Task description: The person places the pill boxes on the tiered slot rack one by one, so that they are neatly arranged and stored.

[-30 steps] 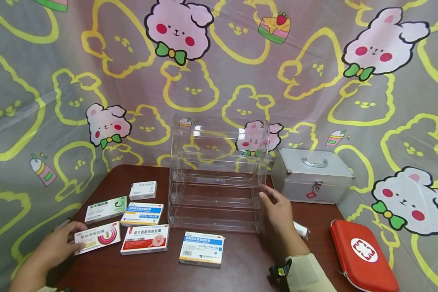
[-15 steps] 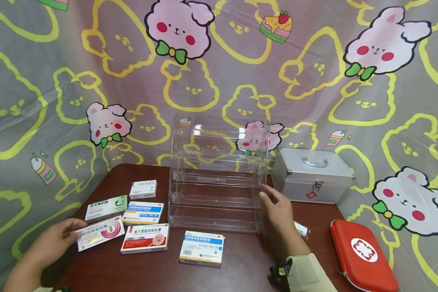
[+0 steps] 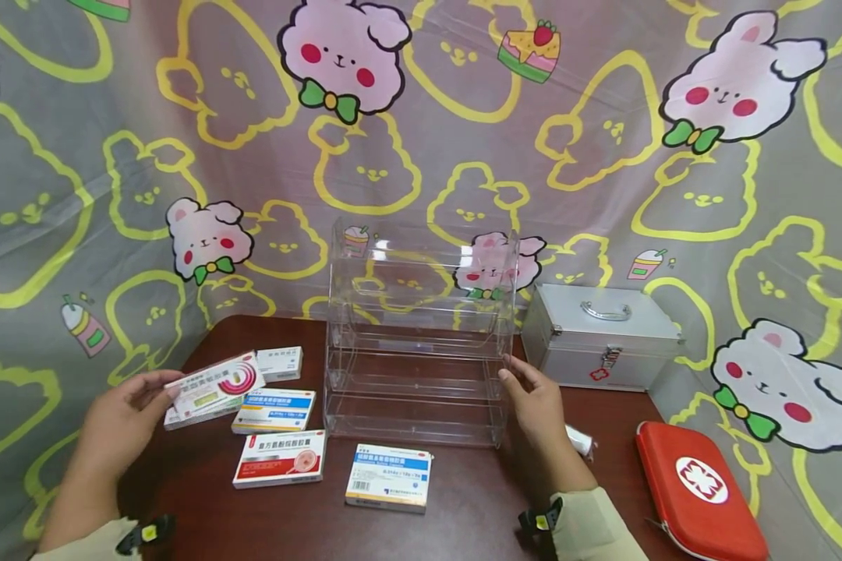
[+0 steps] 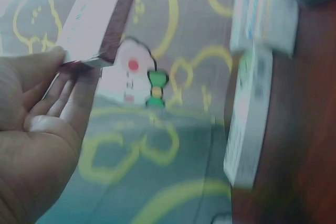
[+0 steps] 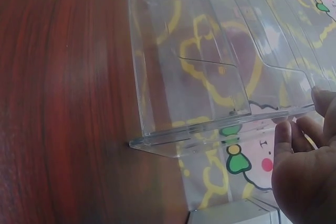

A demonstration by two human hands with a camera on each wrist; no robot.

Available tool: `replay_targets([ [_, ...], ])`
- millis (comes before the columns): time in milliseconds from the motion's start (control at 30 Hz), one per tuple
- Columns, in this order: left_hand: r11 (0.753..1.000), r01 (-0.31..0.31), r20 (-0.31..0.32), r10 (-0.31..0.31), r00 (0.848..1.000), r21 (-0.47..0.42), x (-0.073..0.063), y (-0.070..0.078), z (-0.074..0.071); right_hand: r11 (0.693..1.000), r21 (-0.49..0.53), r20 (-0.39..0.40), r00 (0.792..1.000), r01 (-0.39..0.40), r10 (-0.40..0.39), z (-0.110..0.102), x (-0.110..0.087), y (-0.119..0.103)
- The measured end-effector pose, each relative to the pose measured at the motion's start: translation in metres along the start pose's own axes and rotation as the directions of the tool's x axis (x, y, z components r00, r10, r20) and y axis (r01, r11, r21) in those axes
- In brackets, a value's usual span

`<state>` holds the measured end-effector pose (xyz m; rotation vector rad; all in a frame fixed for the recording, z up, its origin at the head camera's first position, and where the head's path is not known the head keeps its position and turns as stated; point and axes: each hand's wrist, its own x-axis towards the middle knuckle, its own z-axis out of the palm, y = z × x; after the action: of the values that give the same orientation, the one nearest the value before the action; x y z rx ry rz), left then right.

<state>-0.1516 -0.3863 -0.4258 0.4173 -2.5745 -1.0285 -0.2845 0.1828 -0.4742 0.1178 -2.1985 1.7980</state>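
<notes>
My left hand [image 3: 129, 413] pinches one end of a white medicine box [image 3: 214, 386] with a pink ring design, thumb on one face and fingers beneath. That box is raised and covers most of a green-and-white medicine box [image 4: 249, 119] lying on the table. With its thumb and fingertips, my right hand [image 3: 533, 397] holds the right side edge of a clear acrylic display rack [image 5: 199, 77]. The rack stands upright with stepped tiers, its shelves bare. Beside the left hand lie a blue-and-white medicine box [image 3: 274, 411], a red-and-white one [image 3: 279, 458] and a small white one [image 3: 281, 363].
Another blue-and-white box [image 3: 387, 478] lies in front of the rack. A silver case [image 3: 603, 343] stands at the back right, and a red zippered first-aid pouch [image 3: 702, 491] lies at the right. A small white item [image 3: 579, 442] shows behind my right forearm. Patterned cloth hangs behind the table.
My left hand has lifted the pink-ringed medicine box off the table, moving it up and away to overlap the green-and-white box. My right hand has stayed at the rack's side.
</notes>
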Motion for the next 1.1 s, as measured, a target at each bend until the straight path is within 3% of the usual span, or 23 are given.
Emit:
replay_targets([
  [167, 0.987, 0.082, -0.062, -0.091, 0.994, -0.141, 0.015, 0.039, 0.024, 1.0, 0.0, -0.015, 1.0, -0.004, 0.004, -0.001, 0.0, 0.003],
  [267, 0.971, 0.043, -0.083, -0.065, 0.994, -0.237, 0.024, 0.068, 0.037, 1.0, -0.003, -0.025, 1.0, -0.007, 0.007, -0.001, -0.001, 0.003],
  [433, 0.951, -0.13, -0.077, 0.112, 0.991, -0.282, 0.037, 0.119, 0.051, 1.0, -0.004, -0.024, 1.0, -0.008, 0.008, 0.0, -0.003, 0.001],
  [533, 0.924, -0.226, -0.053, 0.22, 0.974, -0.31, 0.045, 0.149, 0.059, 1.0, -0.009, -0.021, 1.0, -0.004, 0.004, 0.0, -0.002, 0.0],
  [633, 0.883, -0.278, -0.024, 0.291, 0.956, -0.378, 0.052, 0.179, 0.072, 0.998, -0.055, -0.04, 0.999, 0.006, -0.009, -0.001, -0.003, 0.0],
  [733, 0.844, -0.313, -0.006, 0.345, 0.938, -0.435, 0.06, 0.205, 0.088, 0.995, -0.101, -0.063, 0.998, 0.004, -0.011, -0.001, -0.006, 0.002],
  [900, 0.777, -0.372, -0.032, 0.414, 0.91, -0.508, 0.07, 0.238, 0.114, 0.995, -0.104, -0.061, 0.998, 0.002, -0.009, 0.001, -0.008, 0.005],
  [1000, 0.753, -0.385, -0.047, 0.427, 0.903, -0.534, 0.077, 0.254, 0.122, 0.995, -0.101, -0.066, 0.997, 0.02, -0.027, 0.002, -0.007, 0.005],
  [1100, 0.756, -0.39, -0.056, 0.427, 0.903, -0.527, 0.084, 0.269, 0.126, 0.994, -0.106, -0.072, 0.997, 0.033, -0.041, 0.003, -0.005, 0.005],
])
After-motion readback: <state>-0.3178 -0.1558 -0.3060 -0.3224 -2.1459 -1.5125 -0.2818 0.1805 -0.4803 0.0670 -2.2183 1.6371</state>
